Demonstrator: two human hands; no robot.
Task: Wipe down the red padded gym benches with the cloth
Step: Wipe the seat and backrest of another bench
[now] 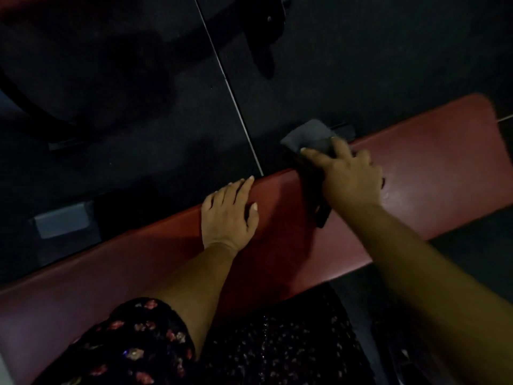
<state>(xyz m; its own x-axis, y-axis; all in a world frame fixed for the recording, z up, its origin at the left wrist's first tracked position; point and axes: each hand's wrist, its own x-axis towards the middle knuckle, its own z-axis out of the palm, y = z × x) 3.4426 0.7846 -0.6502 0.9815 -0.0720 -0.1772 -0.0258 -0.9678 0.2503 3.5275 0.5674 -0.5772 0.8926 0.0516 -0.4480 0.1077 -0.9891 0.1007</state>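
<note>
A long red padded bench runs from lower left to upper right across the view. My left hand lies flat on its far edge near the middle, fingers spread, holding nothing. My right hand presses a dark grey cloth onto the bench's far edge; the cloth sticks out past the fingers over the floor, and a dark end shows under the wrist.
The floor is dark rubber matting with a thin pale seam. A grey bench foot sits at left behind the bench. Black equipment frames stand further back. My patterned dark sleeve is at the bottom.
</note>
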